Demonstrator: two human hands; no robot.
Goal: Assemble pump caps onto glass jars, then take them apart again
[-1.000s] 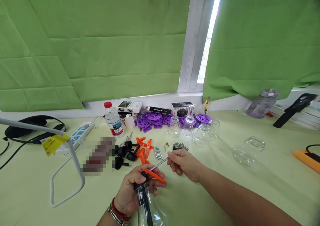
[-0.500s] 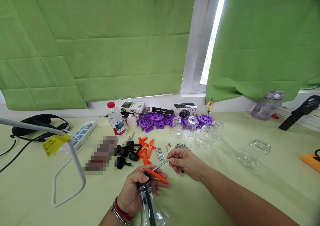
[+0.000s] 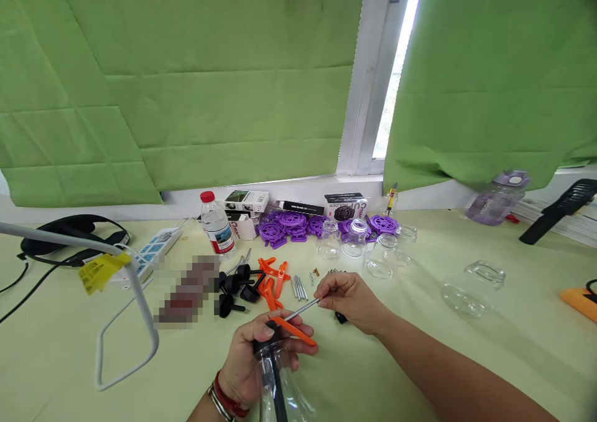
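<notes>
My left hand is closed around the neck of a clear bottle at the bottom middle. The bottle has a black cap and a dark tube inside. An orange lever juts from the cap to the right, close to my left fingers. My right hand pinches the far end of a thin metal rod. The rod's other end meets the top of the lever near the cap; whether it is inserted is hidden. A small black piece lies under my right hand.
Several black caps, orange levers and metal rods lie beyond my hands. Purple parts, a water bottle and glass jars stand behind. A white metal frame is at left.
My right hand and the rod have shifted very slightly right. The bottle and my left hand have barely moved.
</notes>
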